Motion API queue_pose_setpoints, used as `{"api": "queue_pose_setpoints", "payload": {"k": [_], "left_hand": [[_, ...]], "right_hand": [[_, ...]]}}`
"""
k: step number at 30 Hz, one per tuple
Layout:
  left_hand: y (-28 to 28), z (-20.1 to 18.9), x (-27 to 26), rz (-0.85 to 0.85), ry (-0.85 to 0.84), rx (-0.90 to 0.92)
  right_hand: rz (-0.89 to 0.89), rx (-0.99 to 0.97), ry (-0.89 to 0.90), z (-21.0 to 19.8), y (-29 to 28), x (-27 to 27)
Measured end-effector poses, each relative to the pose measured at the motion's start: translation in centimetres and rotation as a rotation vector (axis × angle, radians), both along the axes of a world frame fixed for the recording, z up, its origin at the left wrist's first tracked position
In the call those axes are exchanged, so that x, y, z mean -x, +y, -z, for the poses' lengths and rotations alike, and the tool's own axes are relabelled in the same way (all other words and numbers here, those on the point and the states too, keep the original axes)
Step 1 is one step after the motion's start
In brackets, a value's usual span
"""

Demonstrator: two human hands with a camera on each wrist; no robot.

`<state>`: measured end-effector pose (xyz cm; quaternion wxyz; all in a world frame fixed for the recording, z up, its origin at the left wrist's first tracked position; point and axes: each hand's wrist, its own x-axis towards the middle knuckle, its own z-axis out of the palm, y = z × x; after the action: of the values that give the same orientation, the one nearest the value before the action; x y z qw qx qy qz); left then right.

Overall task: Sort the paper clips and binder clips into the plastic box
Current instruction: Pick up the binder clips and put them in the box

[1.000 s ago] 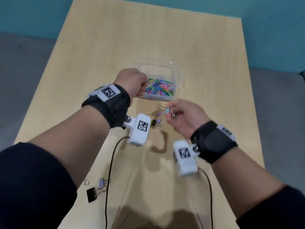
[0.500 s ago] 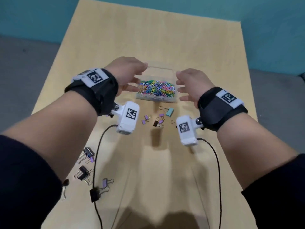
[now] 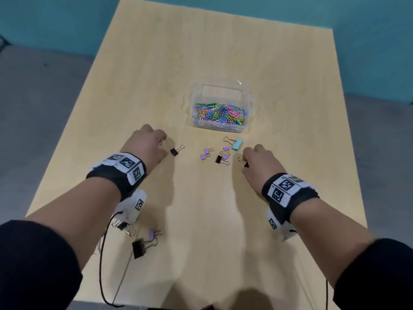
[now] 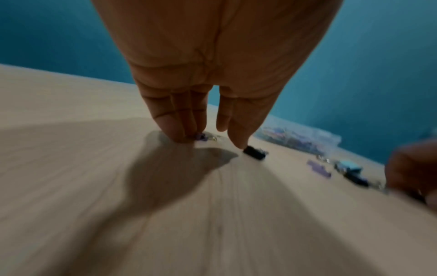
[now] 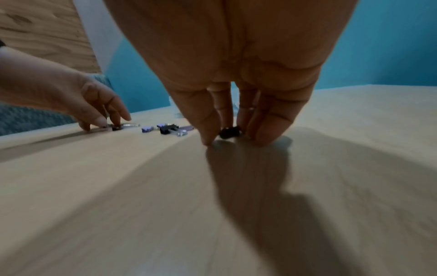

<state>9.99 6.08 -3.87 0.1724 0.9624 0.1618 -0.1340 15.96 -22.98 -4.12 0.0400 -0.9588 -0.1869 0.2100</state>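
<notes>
Right wrist view, starting at the fingers (image 5: 264, 130) of the right hand (image 5: 236, 61): curled downward, tips on the desk (image 5: 212, 214), thumb on one side and the rest on the other, closed in around a small black binder clip (image 5: 229, 131) lying on the wood. Seen from the head too, with a wire loop of that clip poking out by the knuckles.

Left wrist view, blurred: left hand (image 4: 212, 56) pointing down, fingers (image 4: 175, 130) in two bunches with a narrow gap between. Outer bunch touching the desk at a tiny purple binder clip (image 4: 199, 136); cannot tell whether gripping it or only touching. Inner fingertip resting against a second black binder clip (image 4: 254, 155), which lies flat just beside the thumb.

Further out, between the two hands: a loose cluster of binder clips (image 3: 215, 154), purple and black, plus a light blue binder clip (image 3: 236, 144) at the far side, all lying apart from both hands.

Beyond the cluster, toward the middle of the desk: clear plastic box (image 3: 194, 92), upright, lid off, holding a heap of coloured paper clips (image 3: 220, 114) in its near half.

Back toward the near left edge: more binder clips (image 3: 139, 248), black and purple, beside a black cable (image 3: 101, 253). Marker-printed wristbands (image 3: 125, 163) on both forearms.
</notes>
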Motion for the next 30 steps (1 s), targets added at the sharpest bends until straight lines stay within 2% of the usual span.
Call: {"api": "queue_pose_setpoints", "payload": {"k": [2, 4, 6, 7, 8, 10, 11, 12, 14, 15, 16, 17, 18, 20, 22, 24, 26, 28, 30], "left_hand": [[-0.7, 0.4, 0.0, 0.067, -0.011, -0.075], [-1.3, 0.5, -0.2, 0.061, -0.009, -0.094], [-1.6, 0.4, -0.4, 0.030, 0.012, -0.077], [-1.7, 0.3, -0.3, 0.016, 0.015, -0.062], [-1.7, 0.3, -0.3, -0.005, 0.018, -0.047], [-1.5, -0.1, -0.1, -0.111, -0.004, 0.009], [-1.2, -0.2, 0.0, -0.224, -0.043, 0.117], [-0.9, -0.3, 0.0, -0.391, -0.101, 0.324], [-0.2, -0.5, 0.4, -0.771, -0.208, 0.936], [0.1, -0.7, 0.7, -0.917, -0.255, 1.195], [0.3, -0.8, 0.9, -1.019, -0.301, 1.371], [0.4, -0.7, 1.1, -1.071, -0.326, 1.470], [0.3, -0.7, 1.2, -1.083, -0.326, 1.494], [0.0, -0.6, 0.9, -1.084, -0.300, 1.422], [-0.5, -0.2, 0.5, -1.075, -0.257, 1.329], [-1.1, 0.3, 0.0, -0.891, -0.208, 1.078], [-1.8, 0.7, -0.2, -0.574, -0.085, 0.642], [-2.8, 0.7, -0.2, -0.295, 0.006, 0.253], [-3.6, 0.7, -0.3, -0.153, 0.024, 0.141]], "right_hand": [[0.001, -0.006, -0.010, 0.2, 0.3, 0.0], [0.029, -0.016, 0.004, 0.0, 0.4, 0.0], [0.139, -0.084, 0.041, -0.1, 0.2, -0.3], [0.261, -0.195, 0.086, -0.1, 0.0, -0.5], [0.436, -0.387, 0.163, -0.1, -0.2, -0.7], [0.862, -0.884, 0.421, -0.3, -0.9, -0.9], [1.042, -1.107, 0.554, -0.7, -1.4, -0.8], [1.179, -1.291, 0.672, -1.0, -1.9, -0.6], [1.318, -1.547, 0.840, -1.3, -2.9, -0.2], [1.335, -1.597, 0.880, -1.2, -3.1, -0.2], [1.336, -1.599, 0.899, -1.3, -2.9, -0.2], [1.332, -1.546, 0.881, -1.2, -2.6, -0.3], [1.310, -1.453, 0.823, -1.1, -2.1, -0.5], [1.129, -1.142, 0.568, -0.7, -0.9, -1.3], [0.795, -0.752, 0.297, -0.5, 0.3, -1.9], [0.499, -0.453, 0.148, -0.6, 1.2, -2.2], [0.345, -0.309, 0.125, -0.5, 1.8, -2.6], [0.306, -0.256, 0.116, 0.0, 2.1, -3.1], [0.290, -0.238, 0.099, 0.5, 2.2, -3.4]]}}
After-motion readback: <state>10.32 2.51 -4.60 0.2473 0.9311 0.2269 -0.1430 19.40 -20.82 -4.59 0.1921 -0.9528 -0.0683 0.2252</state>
